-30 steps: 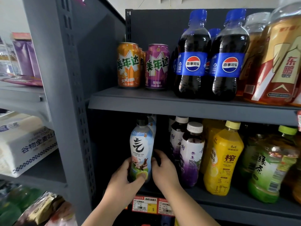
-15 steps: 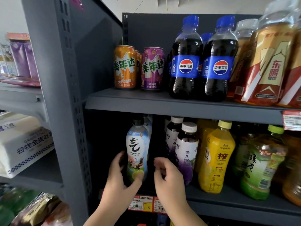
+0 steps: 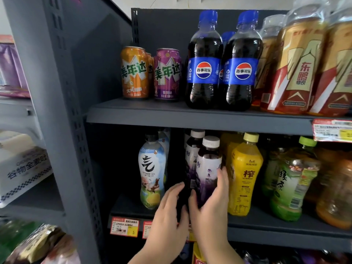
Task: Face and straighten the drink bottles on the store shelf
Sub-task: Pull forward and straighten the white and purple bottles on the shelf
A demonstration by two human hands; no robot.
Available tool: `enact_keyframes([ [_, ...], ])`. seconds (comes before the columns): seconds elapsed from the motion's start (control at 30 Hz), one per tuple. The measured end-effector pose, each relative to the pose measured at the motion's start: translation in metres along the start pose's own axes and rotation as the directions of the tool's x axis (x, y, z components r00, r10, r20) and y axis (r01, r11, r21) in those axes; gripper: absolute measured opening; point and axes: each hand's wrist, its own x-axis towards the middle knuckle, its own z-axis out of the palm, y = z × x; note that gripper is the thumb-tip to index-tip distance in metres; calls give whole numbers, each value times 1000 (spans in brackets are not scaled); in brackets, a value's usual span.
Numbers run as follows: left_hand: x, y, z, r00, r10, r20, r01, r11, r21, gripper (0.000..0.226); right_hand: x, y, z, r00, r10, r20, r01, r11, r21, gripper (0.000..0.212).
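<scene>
On the lower shelf (image 3: 266,223) a purple grape drink bottle (image 3: 207,168) with a white cap stands at the front of its row. My right hand (image 3: 211,204) wraps its lower part, fingers up its right side. My left hand (image 3: 169,210) sits against the bottle's lower left, fingers spread. A pale blue bottle (image 3: 152,172) with black brush lettering stands free to the left, label forward. A yellow juice bottle (image 3: 245,174) and a green tea bottle (image 3: 291,180) stand to the right.
The upper shelf (image 3: 190,117) carries an orange can (image 3: 134,72), a purple can (image 3: 167,74), two cola bottles (image 3: 222,71) and red-gold energy drink bottles (image 3: 297,69). A grey perforated upright (image 3: 62,130) bounds the left. Price tags (image 3: 124,226) hang on the lower shelf edge.
Both hands let go of the pale blue bottle and moved right to the purple grape bottle. My right hand now grips it and my left hand rests beside it.
</scene>
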Motion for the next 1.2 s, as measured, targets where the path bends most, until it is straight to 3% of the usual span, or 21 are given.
enact_keyframes([
  [0.2,29,6,21,962,-271,20,272,960,-72,49,-2,16,7,984,169,52,-168,986,-18,89],
  [0.5,70,-4,41,913,-401,78,407,909,-86,60,-5,16,4,979,181,94,-182,983,5,89],
  [0.77,82,-12,47,922,-349,171,360,932,-43,69,-5,19,-4,977,161,142,-154,986,-59,97],
  [1.03,84,-18,48,947,-313,77,320,942,-103,46,-5,20,-5,980,144,139,-134,988,-82,93],
  [1.2,85,-20,49,928,-369,42,371,928,-37,48,-6,20,-5,978,154,142,-143,986,-87,91],
])
